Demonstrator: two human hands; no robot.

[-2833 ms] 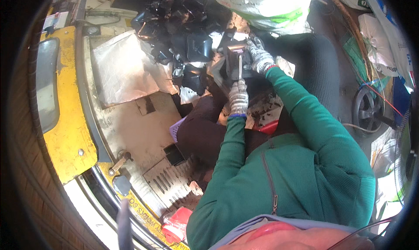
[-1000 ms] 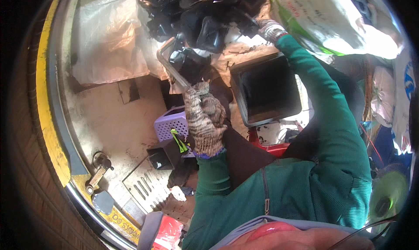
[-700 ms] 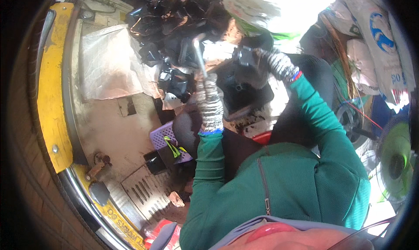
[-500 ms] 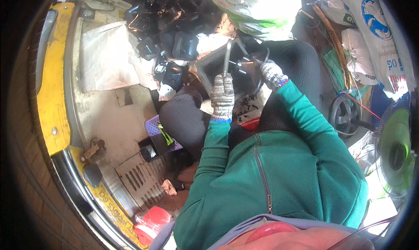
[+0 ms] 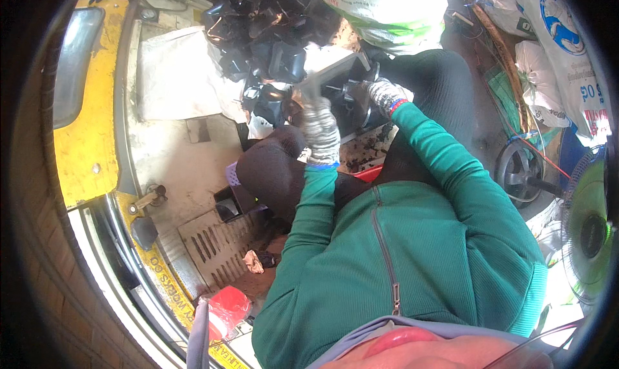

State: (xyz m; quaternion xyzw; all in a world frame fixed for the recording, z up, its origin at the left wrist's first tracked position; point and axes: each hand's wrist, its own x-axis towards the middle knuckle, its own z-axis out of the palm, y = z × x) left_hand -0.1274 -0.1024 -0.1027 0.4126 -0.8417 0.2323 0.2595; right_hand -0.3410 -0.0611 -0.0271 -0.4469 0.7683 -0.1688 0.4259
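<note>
My left hand [image 5: 321, 134], in a striped knit glove, is closed round a grey metal bar [image 5: 311, 88], smeared by motion. My right hand [image 5: 387, 97], gloved alike, is closed beside a dark curved piece [image 5: 362, 103]; its fingertips and exact hold are hard to make out. Below and between the hands, at my knees, lies a grey-edged dark rectangular frame [image 5: 338, 69], partly hidden by the left hand. Small dark scraps [image 5: 361, 151] lie under it, next to the edge of a red container [image 5: 369, 174].
A heap of black plastic parts [image 5: 267, 21] lies ahead, with a white sack [image 5: 184, 76] to its left. A green-and-white bag [image 5: 387, 14] stands beyond my hands. On the right are a green fan [image 5: 588, 233] and a black wheel [image 5: 519, 166]; a yellow metal panel [image 5: 90, 143] borders the left.
My left hand and the bar have moved left, and both are now blurred. My right hand has shifted left towards the frame. The view has turned slightly.
</note>
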